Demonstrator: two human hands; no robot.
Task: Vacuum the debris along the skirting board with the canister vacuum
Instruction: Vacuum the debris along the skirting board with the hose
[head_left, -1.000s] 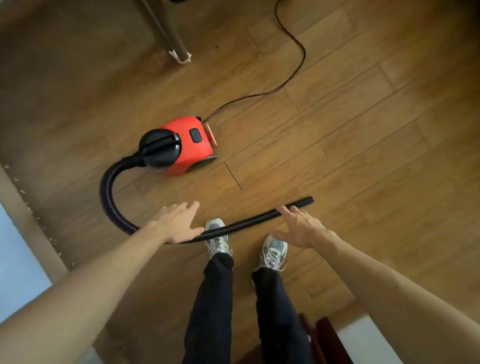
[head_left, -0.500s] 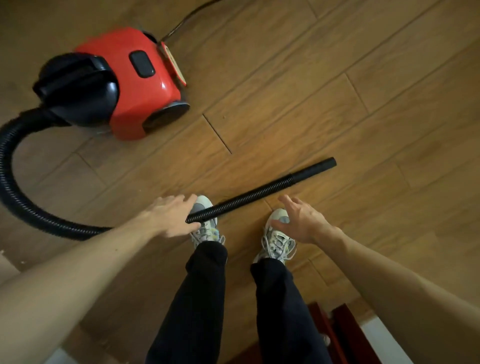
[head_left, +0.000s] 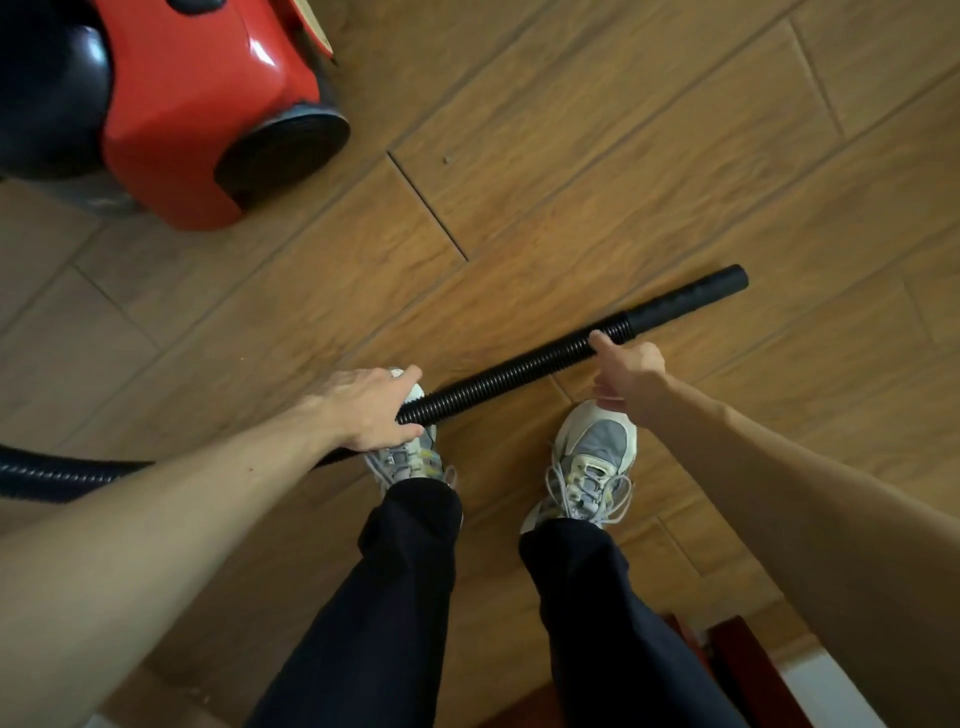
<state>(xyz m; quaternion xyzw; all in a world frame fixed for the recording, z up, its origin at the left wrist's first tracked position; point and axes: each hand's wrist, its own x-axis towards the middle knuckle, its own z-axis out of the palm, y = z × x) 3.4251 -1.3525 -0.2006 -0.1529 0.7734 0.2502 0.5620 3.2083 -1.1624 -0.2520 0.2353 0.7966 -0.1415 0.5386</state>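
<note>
Red and shiny, the canister vacuum (head_left: 197, 104) sits on the wooden floor (head_left: 571, 156), at the far left. It has a round black front and a dark round patch with fine ridges on its side. The floor is made of brown planks with wavy grain.

A black hose (head_left: 519, 369), ribbed like a spring, stretches across in front of the person and passes over the toe of one of the grey and white shoes (head_left: 597, 452). Its end is a smooth black tube (head_left: 685, 296) that points to the right.

The left hand (head_left: 363, 410) wraps its fingers and thumb round the ribbed hose. The right hand (head_left: 628, 369) is close to the smooth tube. Its thumb tip touches the ribs and its fingers are bent below, but it is not clear if they hold the hose. Dark trousers (head_left: 395, 597) cover both legs.
</note>
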